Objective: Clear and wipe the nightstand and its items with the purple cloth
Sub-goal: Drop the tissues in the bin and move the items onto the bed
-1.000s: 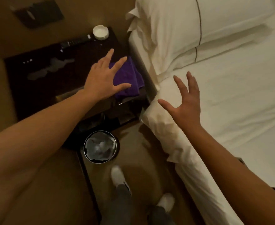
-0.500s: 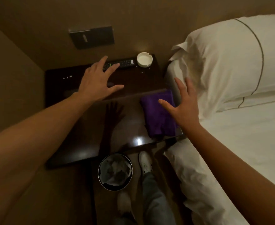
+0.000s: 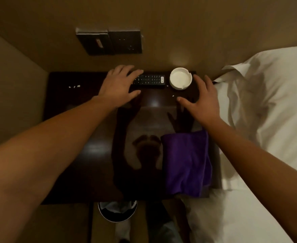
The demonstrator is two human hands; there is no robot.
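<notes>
The dark glossy nightstand (image 3: 77, 130) fills the middle of the head view. A black remote control (image 3: 150, 81) lies along its back edge, with a white round ashtray (image 3: 180, 78) just right of it. A folded purple cloth (image 3: 186, 163) lies at the front right corner. My left hand (image 3: 119, 85) is spread open over the left end of the remote; whether it touches is unclear. My right hand (image 3: 201, 100) hovers open just right of and in front of the ashtray, holding nothing.
A bed with white sheets and a pillow (image 3: 270, 95) borders the nightstand on the right. A dark switch panel (image 3: 109, 41) is on the wall behind. A lined waste bin (image 3: 118, 210) stands on the floor below the front edge. Small white crumbs (image 3: 74, 86) lie back left.
The view has moved closer over the nightstand. Both hands have reached forward: the left onto the remote's end, the right from above the purple cloth to beside the ashtray.
</notes>
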